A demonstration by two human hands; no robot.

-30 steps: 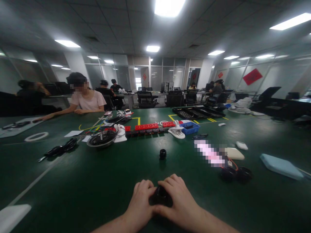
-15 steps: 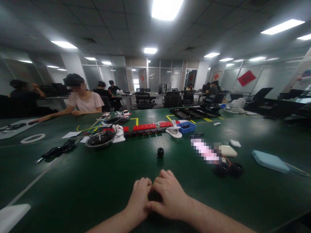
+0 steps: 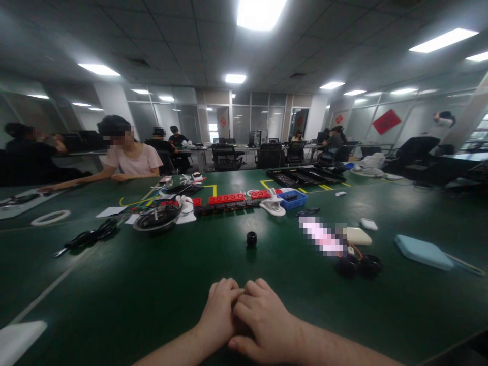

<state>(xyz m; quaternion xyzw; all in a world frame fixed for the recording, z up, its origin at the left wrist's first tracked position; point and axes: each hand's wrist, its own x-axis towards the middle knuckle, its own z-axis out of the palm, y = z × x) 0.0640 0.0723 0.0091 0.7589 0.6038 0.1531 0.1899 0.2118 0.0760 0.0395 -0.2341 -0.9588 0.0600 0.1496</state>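
Note:
My left hand (image 3: pixel 220 308) and my right hand (image 3: pixel 265 317) meet over the near part of the green table (image 3: pixel 125 300). Both have curled fingers, with the right fingertips against the left hand. A dark gap lies between the palms, and whatever they may hold is hidden. Just beyond them stands a small black ribbed cylinder (image 3: pixel 251 239), upright and touched by neither hand.
Red and black socket-like blocks (image 3: pixel 226 199) form a row farther back, by a blue bin (image 3: pixel 293 201) and a white clip (image 3: pixel 272 205). A round tray (image 3: pixel 154 223) and black cable bundle (image 3: pixel 91 235) lie left; a light blue case (image 3: pixel 424 251) lies right.
My right hand has shifted slightly down and left, closing in against the left hand. The black cylinder stays in place. At the far right, a person in the background has come into view.

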